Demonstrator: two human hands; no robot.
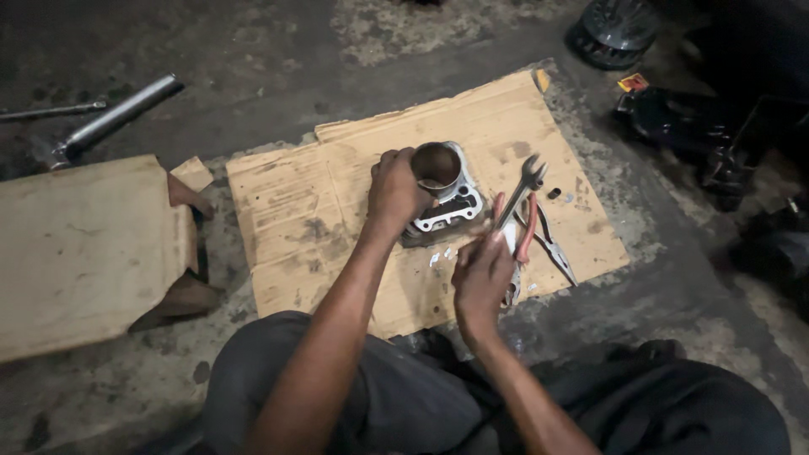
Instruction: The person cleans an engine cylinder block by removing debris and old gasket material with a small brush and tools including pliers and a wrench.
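Observation:
An engine cylinder block (447,195) with a round bore stands on a flat sheet of cardboard (286,211) on the floor. My left hand (394,192) grips its left side near the bore's rim. My right hand (482,274) is closed around a small pale thing just right of the block's base; what it is cannot be made out. Next to that hand lie an open-ended spanner (524,187) and red-handled pliers (539,240).
A cardboard box (80,248) sits at the left. Metal pipes (114,118) lie on the dirty concrete floor behind it. Dark engine parts (674,114) and a finned round part (613,29) crowd the upper right. My knees are at the bottom.

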